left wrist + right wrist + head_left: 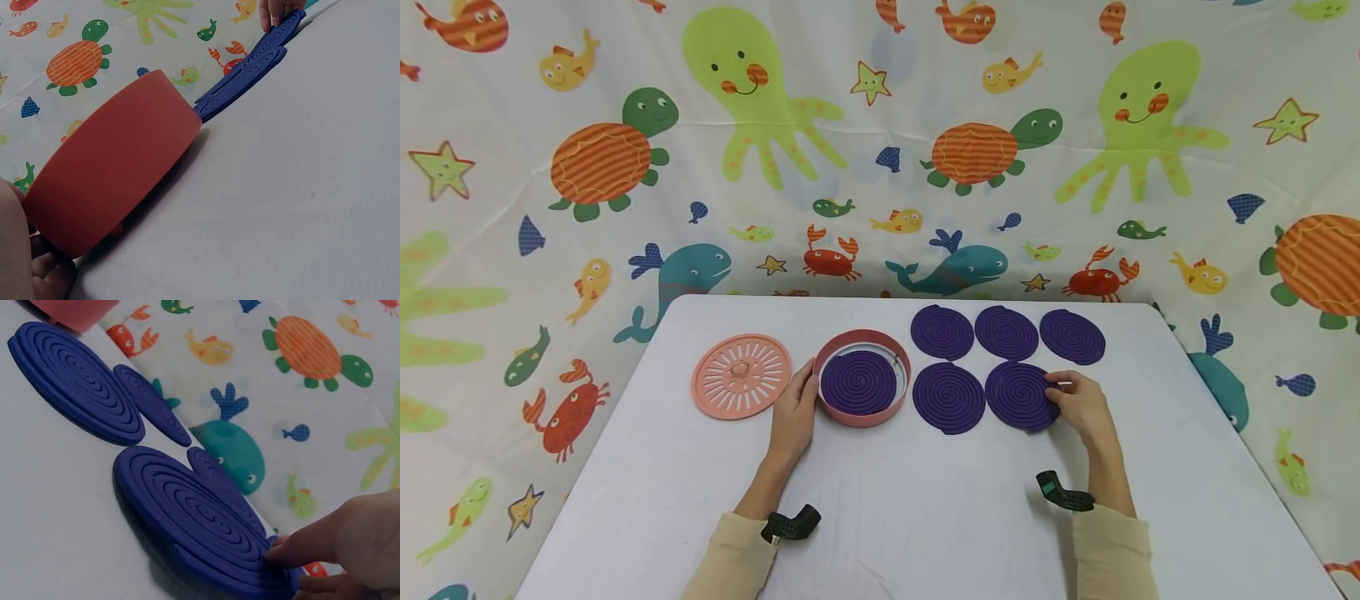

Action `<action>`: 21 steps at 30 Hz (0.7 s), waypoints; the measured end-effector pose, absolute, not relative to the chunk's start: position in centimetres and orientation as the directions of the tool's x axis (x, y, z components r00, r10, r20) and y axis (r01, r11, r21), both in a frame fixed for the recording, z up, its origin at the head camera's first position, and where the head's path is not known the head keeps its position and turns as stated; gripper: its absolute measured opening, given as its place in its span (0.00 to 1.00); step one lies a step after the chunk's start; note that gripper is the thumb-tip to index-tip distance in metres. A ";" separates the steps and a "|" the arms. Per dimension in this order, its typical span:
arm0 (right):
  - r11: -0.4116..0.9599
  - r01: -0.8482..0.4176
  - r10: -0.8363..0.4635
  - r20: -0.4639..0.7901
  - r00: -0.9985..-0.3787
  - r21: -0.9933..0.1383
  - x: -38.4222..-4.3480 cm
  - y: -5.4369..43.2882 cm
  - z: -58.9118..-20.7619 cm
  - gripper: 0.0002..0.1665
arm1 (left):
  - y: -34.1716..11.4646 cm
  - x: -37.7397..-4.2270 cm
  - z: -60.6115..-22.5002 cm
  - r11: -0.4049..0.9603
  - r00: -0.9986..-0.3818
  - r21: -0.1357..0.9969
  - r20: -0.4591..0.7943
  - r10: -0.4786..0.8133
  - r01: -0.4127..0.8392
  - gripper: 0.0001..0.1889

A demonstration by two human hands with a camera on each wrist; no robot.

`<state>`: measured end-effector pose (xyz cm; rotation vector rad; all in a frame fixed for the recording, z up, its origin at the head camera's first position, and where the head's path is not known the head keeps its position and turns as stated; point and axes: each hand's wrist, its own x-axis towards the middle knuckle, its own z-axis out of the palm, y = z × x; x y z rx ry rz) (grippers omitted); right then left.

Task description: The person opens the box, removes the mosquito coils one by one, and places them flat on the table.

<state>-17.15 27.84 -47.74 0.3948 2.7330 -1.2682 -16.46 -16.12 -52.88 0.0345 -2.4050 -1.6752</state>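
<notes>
My left hand grips the left side of a round pink mosquito coil holder, thumb and fingers at its wall. Inside the holder lies a purple mosquito coil over a pale inner lining. On the right, my right hand pinches the right edge of another purple coil between thumb and fingers. From the right wrist view, that coil looks tilted, with a shadow under its near edge. In the left wrist view the holder's outer wall hides its contents.
A pink slotted lid lies left of the holder. Several more purple coils sit on the white table: one coil beside the pinched one, and a back row with its rightmost coil. Behind hangs a sea-animal curtain.
</notes>
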 end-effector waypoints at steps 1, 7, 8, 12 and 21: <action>0.639 0.271 0.190 -0.194 -0.962 -0.720 -17.1 27.8 -47.6 0.21 | -16.1 -16.5 -52.9 0.353 -0.978 0.930 0.159 -0.137 0.102 0.24; 0.745 0.200 0.170 -0.109 -0.979 -0.636 -16.8 27.5 -47.0 0.19 | -16.1 -16.4 -52.9 0.349 -0.976 0.931 0.167 -0.139 0.109 0.24; 0.756 0.186 0.166 -0.090 -0.982 -0.627 -16.7 27.5 -47.0 0.18 | -16.1 -16.3 -52.9 0.349 -0.976 0.931 0.166 -0.139 0.109 0.24; 0.780 0.176 0.188 -0.043 -0.981 -0.600 -16.6 27.3 -46.9 0.15 | -16.1 -16.3 -52.9 0.353 -0.977 0.930 0.161 -0.139 0.103 0.24; 0.792 0.218 0.205 -0.088 -0.975 -0.570 -16.5 27.2 -46.7 0.19 | -16.1 -16.4 -53.0 0.352 -0.976 0.930 0.164 -0.141 0.105 0.24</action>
